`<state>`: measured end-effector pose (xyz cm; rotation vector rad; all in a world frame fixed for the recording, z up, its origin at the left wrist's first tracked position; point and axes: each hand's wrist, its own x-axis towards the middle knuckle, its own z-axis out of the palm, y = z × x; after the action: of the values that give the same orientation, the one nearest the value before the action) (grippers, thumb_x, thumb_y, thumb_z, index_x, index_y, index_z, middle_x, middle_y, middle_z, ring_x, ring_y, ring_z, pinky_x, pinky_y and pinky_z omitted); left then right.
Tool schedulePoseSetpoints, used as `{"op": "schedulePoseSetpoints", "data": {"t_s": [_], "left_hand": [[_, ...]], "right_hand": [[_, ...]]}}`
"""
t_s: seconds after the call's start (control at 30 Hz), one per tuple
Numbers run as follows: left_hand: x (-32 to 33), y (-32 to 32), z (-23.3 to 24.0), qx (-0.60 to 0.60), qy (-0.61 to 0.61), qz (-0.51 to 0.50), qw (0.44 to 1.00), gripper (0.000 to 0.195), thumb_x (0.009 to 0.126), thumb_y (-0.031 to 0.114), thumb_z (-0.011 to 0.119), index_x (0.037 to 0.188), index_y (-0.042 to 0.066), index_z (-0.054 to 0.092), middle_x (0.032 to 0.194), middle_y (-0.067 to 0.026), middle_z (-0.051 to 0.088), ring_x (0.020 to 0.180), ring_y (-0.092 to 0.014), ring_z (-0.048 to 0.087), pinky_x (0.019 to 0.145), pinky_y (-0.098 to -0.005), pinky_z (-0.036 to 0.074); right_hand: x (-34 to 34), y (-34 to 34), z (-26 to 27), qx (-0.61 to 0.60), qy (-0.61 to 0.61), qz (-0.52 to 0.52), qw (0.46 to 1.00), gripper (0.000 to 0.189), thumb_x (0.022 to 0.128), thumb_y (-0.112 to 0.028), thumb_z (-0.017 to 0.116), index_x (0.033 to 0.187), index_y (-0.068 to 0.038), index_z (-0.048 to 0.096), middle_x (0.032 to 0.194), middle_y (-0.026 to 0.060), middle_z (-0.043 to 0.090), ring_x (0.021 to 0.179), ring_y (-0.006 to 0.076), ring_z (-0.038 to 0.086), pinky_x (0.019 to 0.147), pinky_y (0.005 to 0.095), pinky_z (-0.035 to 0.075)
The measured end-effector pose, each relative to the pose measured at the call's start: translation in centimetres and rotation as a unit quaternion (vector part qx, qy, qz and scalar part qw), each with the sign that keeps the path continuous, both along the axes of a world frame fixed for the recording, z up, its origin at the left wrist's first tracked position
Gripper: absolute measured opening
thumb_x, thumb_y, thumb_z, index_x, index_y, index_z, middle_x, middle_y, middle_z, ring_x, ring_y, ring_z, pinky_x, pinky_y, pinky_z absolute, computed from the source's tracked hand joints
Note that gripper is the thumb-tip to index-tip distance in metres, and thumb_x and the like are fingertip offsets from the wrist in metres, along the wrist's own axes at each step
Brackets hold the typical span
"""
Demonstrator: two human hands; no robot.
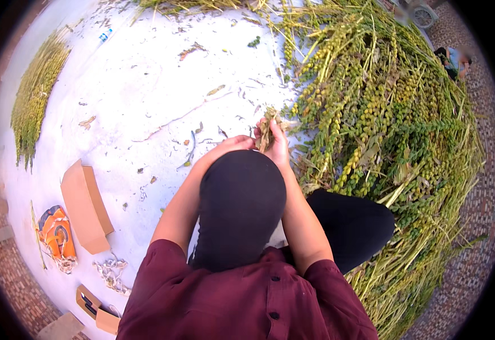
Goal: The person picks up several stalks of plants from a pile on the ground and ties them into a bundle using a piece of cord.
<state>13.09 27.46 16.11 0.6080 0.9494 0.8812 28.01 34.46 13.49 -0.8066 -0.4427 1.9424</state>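
Beyond my raised knee, my right hand (278, 142) holds a bunch of dry, crumpled brown leaves (268, 127) between thumb and fingers. My left hand (239, 143) is close beside it, behind the knee, with its fingertips near the leaves. The knee partly hides this hand, and whether it grips anything does not show. Just right of both hands lies a large heap of cut stalks (366, 102), which look like sesame, bearing green and yellow seed capsules. White sheeting (166, 93) strewn with leaf scraps spreads out in front and to the left.
To the left lie a smaller stalk bundle (39, 97), a cardboard box (83, 206), an orange printed sack (58, 236) and a small open carton (96, 310). A plastic bottle (105, 35) lies at upper left. Another person (455, 61) is at the far right, on patterned paving (481, 204).
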Motion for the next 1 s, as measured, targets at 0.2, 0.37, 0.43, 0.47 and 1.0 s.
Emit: {"op": "schedulePoseSetpoints", "data": {"t_s": [0.2,0.37,0.43,0.47,1.0], "left_hand": [[3.3,3.1,-5.3,0.093,0.150,0.000,0.984,0.048,0.092,0.029,0.061,0.121,-0.008,0.051,0.106,-0.0184,0.065,0.096,-0.023,0.063,0.083,-0.0333,0.050],[4.0,2.6,-8.4,0.109,0.261,-0.010,0.959,0.047,0.090,0.036,0.060,0.110,-0.007,0.062,0.098,-0.0238,0.068,0.092,-0.029,0.066,0.080,-0.0363,0.050],[3.1,2.4,-10.5,0.111,0.286,-0.063,0.950,0.045,0.089,0.036,0.060,0.105,-0.007,0.063,0.095,-0.0217,0.069,0.089,-0.028,0.067,0.077,-0.0368,0.050],[3.2,2.6,-10.3,0.117,0.314,-0.096,0.937,0.044,0.089,0.035,0.060,0.104,-0.007,0.063,0.094,-0.0211,0.069,0.089,-0.028,0.067,0.076,-0.0367,0.051],[2.9,9.1,0.0,0.211,0.150,-0.121,0.958,0.057,0.096,0.052,0.051,0.133,0.009,0.050,0.121,-0.0096,0.057,0.104,-0.018,0.056,0.083,-0.0335,0.049]], "right_hand": [[-0.7,0.5,-1.2,0.071,-0.200,-0.052,0.976,0.027,0.095,-0.024,0.062,0.114,-0.006,0.056,0.094,0.0024,0.062,0.077,0.0113,0.057,0.064,0.0273,0.047],[0.6,-0.5,-1.5,0.082,-0.331,-0.003,0.940,0.026,0.097,-0.026,0.058,0.110,-0.005,0.053,0.087,0.0010,0.057,0.075,0.0129,0.051,0.069,0.0310,0.042],[0.2,-1.1,-0.4,-0.016,-0.357,-0.020,0.934,0.022,0.099,-0.027,0.055,0.104,-0.006,0.051,0.080,0.0015,0.052,0.067,0.0140,0.050,0.061,0.0313,0.042],[1.8,-0.4,-2.4,-0.034,-0.278,-0.068,0.958,0.020,0.100,-0.026,0.054,0.100,-0.007,0.050,0.077,0.0011,0.050,0.064,0.0133,0.048,0.058,0.0301,0.041],[4.0,3.7,0.9,0.298,-0.469,0.213,0.804,0.028,0.096,-0.013,0.055,0.122,-0.005,0.048,0.095,0.0067,0.058,0.077,0.0141,0.055,0.068,0.0304,0.045]]}}
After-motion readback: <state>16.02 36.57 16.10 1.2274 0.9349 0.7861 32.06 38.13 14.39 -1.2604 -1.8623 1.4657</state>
